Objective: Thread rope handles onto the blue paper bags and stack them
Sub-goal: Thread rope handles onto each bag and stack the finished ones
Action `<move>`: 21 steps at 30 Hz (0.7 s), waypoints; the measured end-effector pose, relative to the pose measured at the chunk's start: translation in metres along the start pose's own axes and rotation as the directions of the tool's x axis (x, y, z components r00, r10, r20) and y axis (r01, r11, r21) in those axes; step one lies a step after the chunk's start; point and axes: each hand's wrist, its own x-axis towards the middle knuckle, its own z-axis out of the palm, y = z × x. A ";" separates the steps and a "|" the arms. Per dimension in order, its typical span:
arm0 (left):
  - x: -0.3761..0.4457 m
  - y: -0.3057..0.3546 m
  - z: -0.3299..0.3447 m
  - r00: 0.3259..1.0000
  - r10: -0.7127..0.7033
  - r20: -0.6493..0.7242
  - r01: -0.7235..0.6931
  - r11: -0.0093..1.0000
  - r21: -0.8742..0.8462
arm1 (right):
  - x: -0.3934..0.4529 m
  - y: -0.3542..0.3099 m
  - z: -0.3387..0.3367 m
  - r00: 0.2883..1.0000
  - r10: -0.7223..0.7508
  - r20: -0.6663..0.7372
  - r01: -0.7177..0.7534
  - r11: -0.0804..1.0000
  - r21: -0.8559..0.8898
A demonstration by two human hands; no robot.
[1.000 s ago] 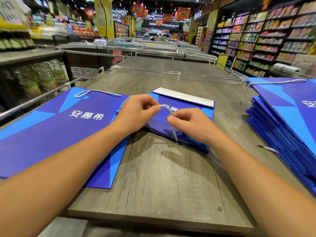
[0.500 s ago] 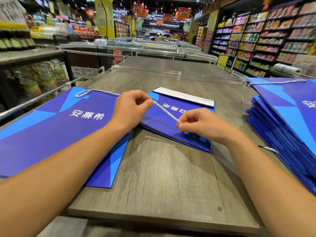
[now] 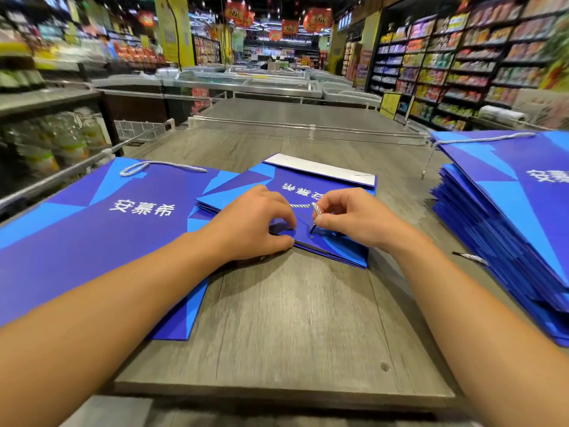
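Evidently, left to right:
Finished bag [image 3: 92, 229]: flat at nine o'clock, rope handle already through, laid aside, probably to start a stack.
Left hand [image 3: 255, 226]: fingers curled and pinching the near edge of the middle bag [image 3: 335, 192], likely to steady it.
Rope [image 3: 303, 206]: spans both hands above that bag.
Right hand [image 3: 354, 220]: fingertips pinch the rope's end, angled down toward a punched hole [image 3: 312, 237].
Stack of bags [image 3: 508, 229]: at three o'clock on the tabletop [image 3: 292, 328], within reach.
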 end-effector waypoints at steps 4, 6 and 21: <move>-0.001 -0.006 -0.002 0.995 -0.083 0.053 0.084 0.996 -0.012 | 0.002 0.004 0.000 1.000 -0.015 0.024 0.017 0.996 -0.084; 0.000 -0.006 -0.002 0.994 -0.098 0.056 0.100 0.995 -0.027 | 0.002 0.004 -0.001 0.999 -0.017 0.040 0.021 0.996 -0.086; 0.000 -0.004 -0.004 0.994 -0.112 0.001 0.112 0.991 -0.077 | 0.002 0.001 0.001 0.998 -0.045 -0.040 0.051 0.986 0.159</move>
